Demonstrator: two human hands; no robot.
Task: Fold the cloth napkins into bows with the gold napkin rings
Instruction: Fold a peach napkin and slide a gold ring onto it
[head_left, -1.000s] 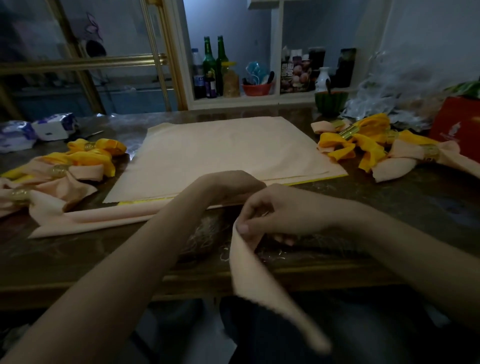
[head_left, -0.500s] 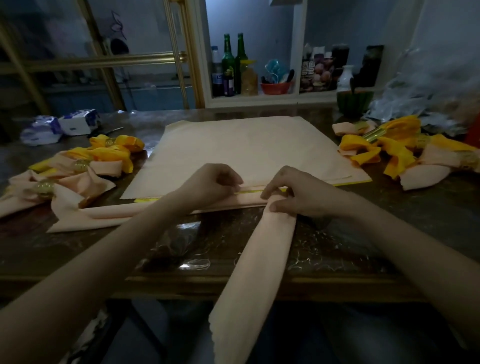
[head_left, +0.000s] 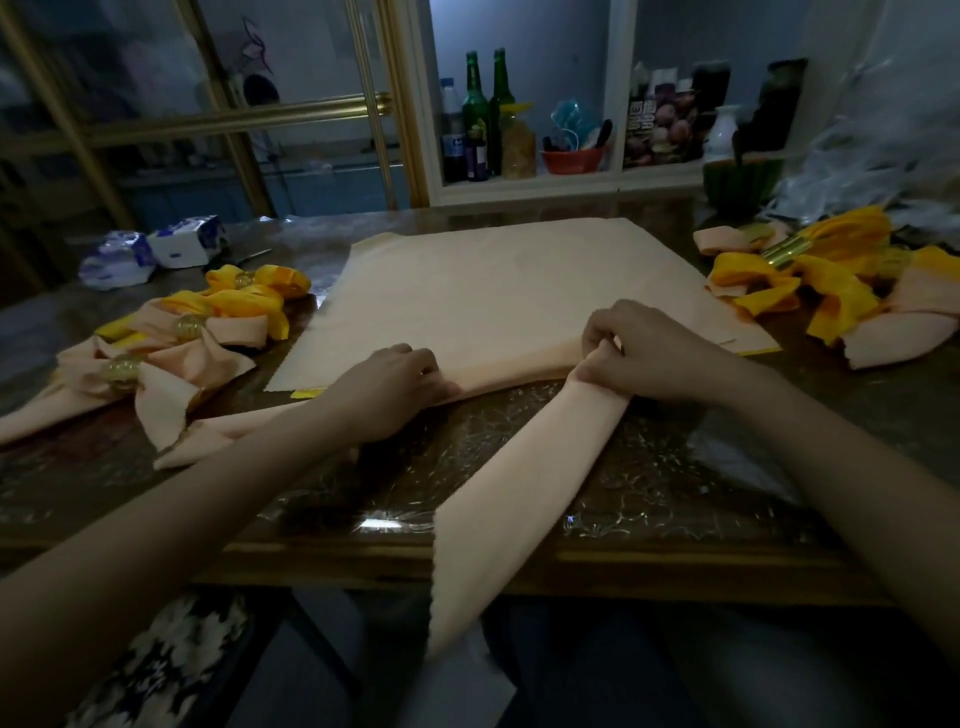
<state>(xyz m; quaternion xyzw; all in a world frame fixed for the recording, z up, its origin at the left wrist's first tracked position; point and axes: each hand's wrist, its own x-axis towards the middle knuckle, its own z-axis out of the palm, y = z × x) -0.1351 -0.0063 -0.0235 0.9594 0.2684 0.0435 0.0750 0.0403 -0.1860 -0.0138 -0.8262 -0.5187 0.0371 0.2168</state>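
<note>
- A person seated at a dark, glossy surface (head_left: 737, 467) works a peach folded napkin (head_left: 519, 374). It lies as a long band along the near edge of a flat stack of napkins (head_left: 498, 286). One end trails left across the surface. The other turns at the right and hangs over the edge toward the lap.
- The left grip (head_left: 387, 387) has its fingers curled onto the band near its middle, holding it down. The right grip (head_left: 639, 348) is closed, thumb and fingers pinching the cloth just where it bends downward.
- The step in hand appears to be shaping the bow's first loop. Done well, the left grip would anchor the centre firmly while the right brings its tail back across, so the crossing lands mid-band.
- The band should stay flat with its folded edges aligned, because a twist at the bend would likely show in the loop.
- The weight of the hanging tail could drag the fold out of line, so drawing it up onto the surface first seems wise.
- Both loops should come out equal. The finished bows (head_left: 171, 343) at left, cinched by gold napkin rings (head_left: 123, 370), give the pattern.
- A heap of ringed napkins (head_left: 831, 291), yellow and peach, sits at right. Where the ring for this napkin lies cannot be told.
</note>
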